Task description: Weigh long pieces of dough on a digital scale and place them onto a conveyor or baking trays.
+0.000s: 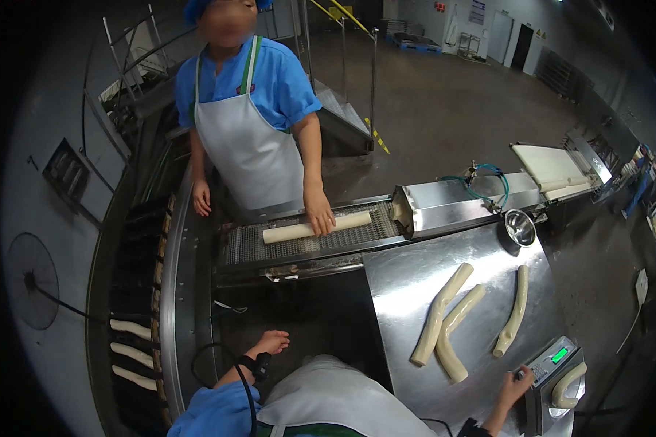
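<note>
My left hand (274,342) hangs over the dark gap left of the steel table, fingers loosely bent and apart, empty. My right hand (516,386) has its fingers curled at the front corner of a digital scale (545,364); what they grip, if anything, is unclear. A curved dough piece (565,384) lies on the scale. Several long pale dough pieces (444,306) lie on the steel table (393,277), below a steel bowl (518,227). Beyond, a co-worker's hand (320,215) rests at a dough log (283,233) on a mesh conveyor (240,251).
A co-worker in blue with a white apron (244,149) stands across the conveyor. Dough strips (131,355) sit in dark moulds along the left line. A steel housing with blue hoses (441,207) covers part of the conveyor. Metal steps with railings (342,109) stand behind.
</note>
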### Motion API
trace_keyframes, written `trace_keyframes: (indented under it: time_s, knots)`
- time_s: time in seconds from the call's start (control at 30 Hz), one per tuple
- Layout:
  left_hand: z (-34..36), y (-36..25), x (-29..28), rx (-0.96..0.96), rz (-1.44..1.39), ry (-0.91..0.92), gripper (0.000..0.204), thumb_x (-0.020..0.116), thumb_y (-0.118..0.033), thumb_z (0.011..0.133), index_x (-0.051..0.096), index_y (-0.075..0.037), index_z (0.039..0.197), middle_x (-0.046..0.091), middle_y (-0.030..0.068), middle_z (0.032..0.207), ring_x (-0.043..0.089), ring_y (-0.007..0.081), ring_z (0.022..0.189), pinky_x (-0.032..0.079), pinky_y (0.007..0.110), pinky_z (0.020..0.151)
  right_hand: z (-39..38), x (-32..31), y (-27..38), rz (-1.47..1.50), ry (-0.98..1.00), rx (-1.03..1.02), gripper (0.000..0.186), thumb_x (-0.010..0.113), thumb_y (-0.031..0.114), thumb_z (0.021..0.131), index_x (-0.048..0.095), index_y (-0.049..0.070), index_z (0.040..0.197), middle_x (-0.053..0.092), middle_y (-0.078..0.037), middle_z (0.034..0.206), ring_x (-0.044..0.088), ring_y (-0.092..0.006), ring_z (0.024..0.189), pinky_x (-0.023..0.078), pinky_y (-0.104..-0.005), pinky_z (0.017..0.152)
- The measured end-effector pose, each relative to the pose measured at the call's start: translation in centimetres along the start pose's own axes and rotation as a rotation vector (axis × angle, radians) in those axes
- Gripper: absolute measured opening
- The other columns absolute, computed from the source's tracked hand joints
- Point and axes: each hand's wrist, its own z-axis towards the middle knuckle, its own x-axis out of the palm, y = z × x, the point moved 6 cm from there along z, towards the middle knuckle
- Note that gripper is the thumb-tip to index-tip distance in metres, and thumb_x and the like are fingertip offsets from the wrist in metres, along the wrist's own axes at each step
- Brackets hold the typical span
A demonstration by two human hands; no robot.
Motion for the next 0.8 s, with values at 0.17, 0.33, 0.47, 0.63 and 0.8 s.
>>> trace_keyframes:
  time_s: [0.17,0.33,0.47,0.63,0.8]
  knots:
    - [0.8,1.0,-1.8,-0.039,0.056,-0.052,0.026,0.067,-0.010,0.086,0.067,-0.014,0.111,0.069,-0.0005,0.089,0.065,0.0076,0.074,0.048,0.021,0.057,-7.3,3.8,7.0,0.145,0.156,-0.028,0.045,0.064,0.000,0.065,0.058,0.002,0.109,0.054,-0.016,0.116,0.048,-0.0326,0.117,0.036,-0.0418,0.103]
    - [-0.8,2.3,-3.5,-0.164,-0.003,0.052,0.031,0.066,-0.010,0.087,0.063,-0.015,0.117,0.067,0.0026,0.097,0.065,0.0117,0.082,0.048,0.024,0.065,-6.8,7.4,11.6,0.110,0.308,0.009,0.043,0.063,0.004,0.070,0.060,0.007,0.113,0.051,-0.015,0.129,0.048,-0.0309,0.124,0.047,-0.0393,0.094]
    - [1.4,2.5,-3.9,-0.199,-0.044,0.063,0.030,0.064,-0.010,0.088,0.061,-0.016,0.117,0.066,0.0023,0.101,0.064,0.0152,0.087,0.048,0.026,0.067,-7.2,4.9,12.3,0.126,0.298,0.149,0.035,0.063,0.006,0.074,0.061,0.009,0.110,0.050,-0.015,0.129,0.052,-0.0316,0.118,0.049,-0.0382,0.089]
    - [3.1,0.7,-1.4,-0.208,0.042,0.067,0.025,0.062,-0.011,0.089,0.061,-0.018,0.113,0.066,0.0016,0.102,0.064,0.0144,0.087,0.049,0.026,0.067,-9.6,2.2,8.8,0.078,0.287,0.266,0.033,0.066,0.006,0.074,0.062,0.008,0.107,0.052,-0.013,0.126,0.054,-0.0279,0.115,0.050,-0.0359,0.084]
    - [4.1,-1.9,0.8,-0.125,0.088,0.143,0.025,0.063,-0.009,0.089,0.061,-0.017,0.113,0.068,-0.0004,0.094,0.065,0.0110,0.080,0.050,0.025,0.064,-6.6,-1.6,4.8,-0.014,0.203,0.153,0.036,0.067,0.004,0.072,0.063,0.009,0.107,0.058,-0.012,0.117,0.057,-0.0252,0.107,0.050,-0.0313,0.082]
